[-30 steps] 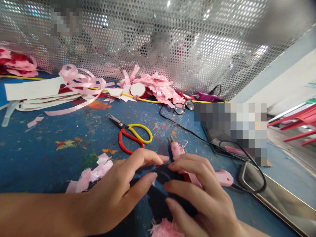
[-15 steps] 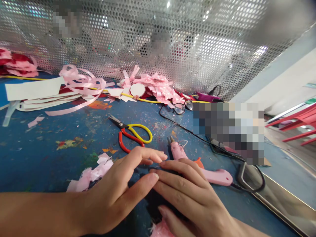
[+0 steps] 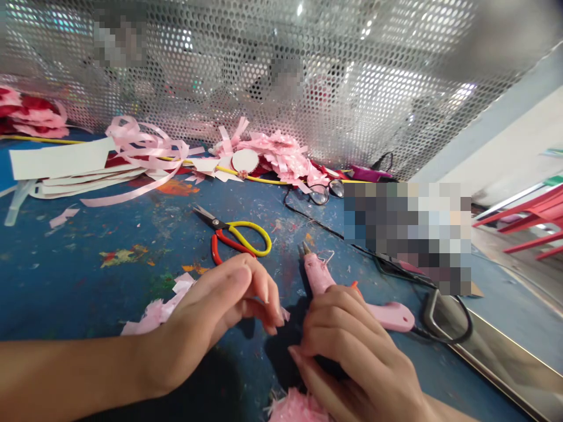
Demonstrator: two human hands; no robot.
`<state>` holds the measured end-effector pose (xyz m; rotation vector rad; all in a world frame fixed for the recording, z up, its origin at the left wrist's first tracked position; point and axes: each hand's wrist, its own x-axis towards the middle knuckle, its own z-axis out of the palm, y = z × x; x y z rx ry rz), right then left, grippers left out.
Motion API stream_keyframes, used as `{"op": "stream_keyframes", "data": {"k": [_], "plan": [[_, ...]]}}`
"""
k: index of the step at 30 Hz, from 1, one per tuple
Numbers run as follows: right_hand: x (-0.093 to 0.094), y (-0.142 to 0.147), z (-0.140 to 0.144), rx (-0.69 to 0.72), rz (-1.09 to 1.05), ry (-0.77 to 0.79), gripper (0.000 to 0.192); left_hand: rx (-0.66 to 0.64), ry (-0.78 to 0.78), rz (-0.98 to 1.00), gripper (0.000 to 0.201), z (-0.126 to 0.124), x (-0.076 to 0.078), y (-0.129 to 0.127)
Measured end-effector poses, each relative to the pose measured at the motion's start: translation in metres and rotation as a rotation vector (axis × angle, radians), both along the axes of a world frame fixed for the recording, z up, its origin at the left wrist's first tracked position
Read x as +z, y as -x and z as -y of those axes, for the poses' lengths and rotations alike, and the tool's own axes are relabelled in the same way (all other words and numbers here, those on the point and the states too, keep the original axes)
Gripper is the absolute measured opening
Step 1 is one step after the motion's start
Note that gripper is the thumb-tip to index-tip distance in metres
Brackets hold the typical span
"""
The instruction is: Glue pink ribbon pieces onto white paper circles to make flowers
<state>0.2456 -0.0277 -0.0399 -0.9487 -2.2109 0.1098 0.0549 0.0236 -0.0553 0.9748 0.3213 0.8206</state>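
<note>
Pink glue gun [image 3: 352,296] lies on blue tabletop [image 3: 88,275], long axis running from nozzle at far left to handle at near right, just beyond right hand [image 3: 352,351], fingers curled over dark piece; left hand [image 3: 211,313] farther, fingertips pinched together; scissors [image 3: 235,237] beyond

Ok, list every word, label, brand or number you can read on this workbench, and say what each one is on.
None can be read.
Pink glue gun, beside the right hand: no brand or label shows.
Red and yellow scissors, beyond the left hand: no marking shows.
White paper strips and white disc: blank.
Pixelated block by the cable: nothing can be made out.
</note>
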Motion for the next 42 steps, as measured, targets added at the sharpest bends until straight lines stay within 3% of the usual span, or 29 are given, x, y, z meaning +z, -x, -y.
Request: {"op": "stream_keyframes", "data": {"k": [6, 14, 20, 34, 42], "plan": [[0.006, -0.003, 0.002, 0.023, -0.005, -0.020, 0.012, -0.157, 0.178, 0.199, 0.036, -0.004, 0.000, -0.004], [0.008, -0.006, 0.003, -0.132, 0.016, -0.040, 0.017, -0.304, 0.027, -0.029, 0.050, 0.001, 0.005, 0.003], [0.006, -0.003, 0.001, -0.170, -0.024, -0.005, 0.010, -0.278, -0.213, -0.242, 0.050, 0.001, 0.009, 0.007], [0.004, -0.012, 0.007, -0.039, 0.041, 0.027, 0.022, -0.200, -0.434, -0.430, 0.026, 0.003, 0.015, 0.005], [0.005, -0.002, 0.007, -0.051, 0.006, 0.016, 0.019, -0.030, -0.692, -0.557, 0.012, 0.007, 0.014, 0.002]]}}
